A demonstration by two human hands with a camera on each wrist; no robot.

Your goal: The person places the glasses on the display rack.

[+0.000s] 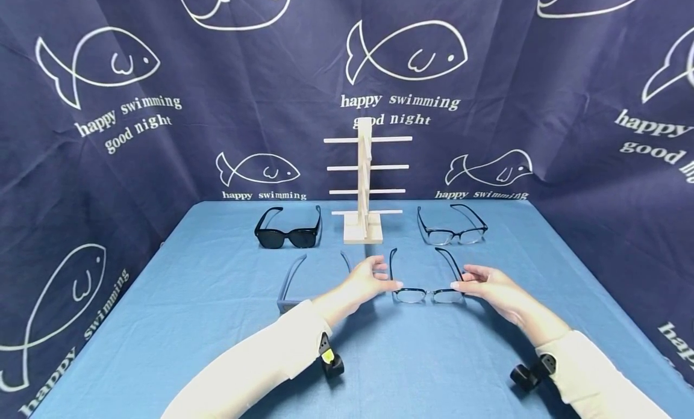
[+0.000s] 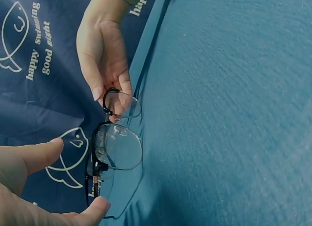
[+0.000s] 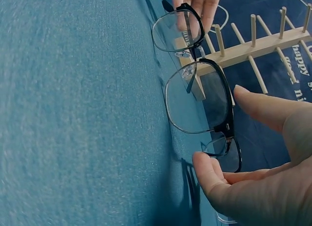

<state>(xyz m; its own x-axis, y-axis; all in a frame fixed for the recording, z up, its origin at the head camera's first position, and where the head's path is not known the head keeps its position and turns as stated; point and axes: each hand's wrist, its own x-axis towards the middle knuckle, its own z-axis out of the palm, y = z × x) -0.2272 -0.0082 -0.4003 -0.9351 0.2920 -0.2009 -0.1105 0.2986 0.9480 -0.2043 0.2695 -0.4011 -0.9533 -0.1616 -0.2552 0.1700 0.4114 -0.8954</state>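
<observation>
Head view: black browline eyeglasses [image 1: 430,293] between two parted hands

They sit between your left hand [image 1: 366,280] and right hand [image 1: 490,289], before the wooden display stand [image 1: 364,178]. Your thumbs and fingers stand apart; contact is unclear. Expect a light, stiffish frame and smooth, easily smudged lenses [image 3: 197,102]: pinch the outer corners [image 2: 100,166], never the lenses.
</observation>
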